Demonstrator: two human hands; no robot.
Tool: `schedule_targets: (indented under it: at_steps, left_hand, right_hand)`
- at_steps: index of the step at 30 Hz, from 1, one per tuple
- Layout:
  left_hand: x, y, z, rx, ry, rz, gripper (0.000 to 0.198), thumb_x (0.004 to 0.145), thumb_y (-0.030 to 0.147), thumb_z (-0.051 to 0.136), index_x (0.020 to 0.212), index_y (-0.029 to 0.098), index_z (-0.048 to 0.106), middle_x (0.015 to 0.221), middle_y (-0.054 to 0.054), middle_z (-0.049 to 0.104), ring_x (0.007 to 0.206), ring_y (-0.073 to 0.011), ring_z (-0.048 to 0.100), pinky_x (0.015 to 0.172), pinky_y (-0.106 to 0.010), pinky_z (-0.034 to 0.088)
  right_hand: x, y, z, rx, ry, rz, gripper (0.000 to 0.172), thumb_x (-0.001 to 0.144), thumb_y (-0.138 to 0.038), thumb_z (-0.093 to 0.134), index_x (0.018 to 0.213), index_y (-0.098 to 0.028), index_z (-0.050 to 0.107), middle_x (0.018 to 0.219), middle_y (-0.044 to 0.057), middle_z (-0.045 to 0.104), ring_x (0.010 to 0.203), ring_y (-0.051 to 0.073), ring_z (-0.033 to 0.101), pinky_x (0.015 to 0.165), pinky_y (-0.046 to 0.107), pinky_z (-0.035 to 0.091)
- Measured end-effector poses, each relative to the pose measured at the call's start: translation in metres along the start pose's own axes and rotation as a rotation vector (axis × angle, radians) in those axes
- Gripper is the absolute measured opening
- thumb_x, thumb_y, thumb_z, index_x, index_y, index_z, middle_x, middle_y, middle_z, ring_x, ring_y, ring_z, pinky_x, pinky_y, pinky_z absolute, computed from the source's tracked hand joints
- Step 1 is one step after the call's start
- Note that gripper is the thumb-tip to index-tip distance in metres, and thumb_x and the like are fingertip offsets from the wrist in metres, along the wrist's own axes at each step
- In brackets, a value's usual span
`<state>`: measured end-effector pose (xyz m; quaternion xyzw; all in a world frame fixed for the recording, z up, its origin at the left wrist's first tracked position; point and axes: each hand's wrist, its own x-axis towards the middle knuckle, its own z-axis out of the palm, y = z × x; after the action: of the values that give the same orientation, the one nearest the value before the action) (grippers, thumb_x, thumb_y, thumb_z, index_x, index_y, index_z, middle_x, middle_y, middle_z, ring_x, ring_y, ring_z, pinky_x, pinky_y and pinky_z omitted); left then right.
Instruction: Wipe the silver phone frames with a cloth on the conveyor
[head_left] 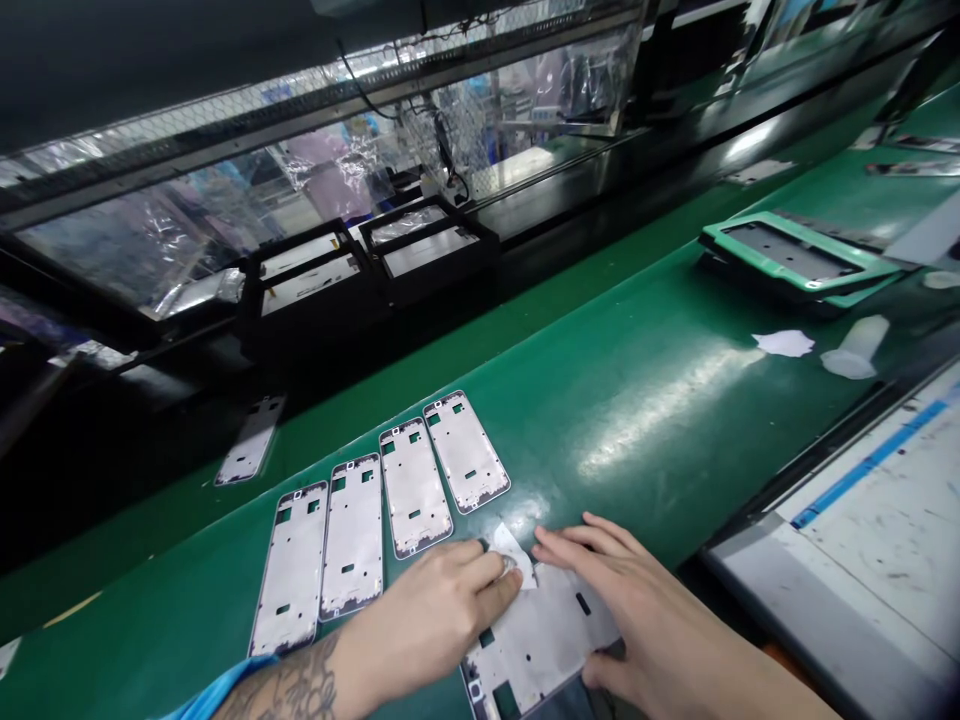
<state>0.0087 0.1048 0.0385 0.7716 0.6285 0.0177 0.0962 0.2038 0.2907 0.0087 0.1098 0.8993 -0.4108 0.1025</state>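
Observation:
A grey metal phone frame (540, 630) lies at the front of the green belt, with square cutouts and a dark slot. My left hand (442, 610) is closed in a pinch on a white wiping cloth (513, 552), pressed against the frame's upper edge. My right hand (630, 610) spans the frame's other end, fingers along the far edge and thumb at the near edge, gripping it. Part of the frame is hidden under both hands. Just beyond my left hand, several similar phone frames (415, 490) rest side by side in a slanted row.
Another phone frame (251, 440) lies on a lower green strip at left. Black trays (431, 250) stand behind the belt (570, 400). At right are a green-rimmed fixture (802, 250), a crumpled white scrap (784, 343) and a finger cot-like piece (856, 348). A white-topped surface (885, 550) borders the near right.

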Motion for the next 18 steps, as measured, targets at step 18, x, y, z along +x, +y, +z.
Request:
schedule_targets:
  at_steps: [18]
  left_hand:
    - [-0.022, -0.005, 0.007, -0.381, 0.161, -0.373, 0.03, 0.105, 0.016, 0.043, 0.124, 0.026, 0.064, 0.098, -0.004, 0.061, 0.082, -0.0189, 0.065, 0.072, -0.031, 0.054]
  right_hand:
    - [-0.002, 0.006, 0.005, -0.007, 0.018, -0.017, 0.104, 0.065, -0.011, 0.06, 0.16, -0.037, 0.027, 0.16, -0.003, 0.044, 0.157, 0.032, 0.018, 0.128, 0.057, 0.028]
